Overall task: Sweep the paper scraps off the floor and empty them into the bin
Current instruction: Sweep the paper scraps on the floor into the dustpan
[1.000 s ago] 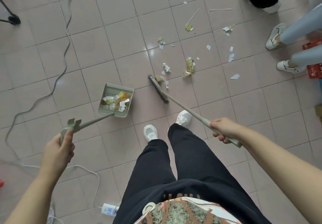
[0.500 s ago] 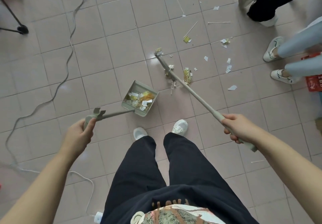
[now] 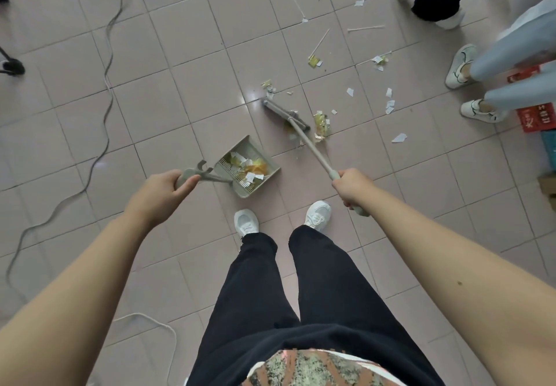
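broom head point(image 3: 285, 115) has drawn back toward the dustpan point(image 3: 244, 147), now just beside a yellow clump of paper scraps point(image 3: 322, 124), with the right hand point(image 3: 353, 187) wrapped round its handle point(image 3: 313, 148) and the left hand point(image 3: 164, 188) round the pan's, so another load looks close though scraps lie scattered beyond.

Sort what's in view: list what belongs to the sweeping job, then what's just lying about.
For the job: broom in the right hand; dustpan in the left hand; loose paper scraps.
Just lying about: grey cable; red boxes; onlookers' shoes.
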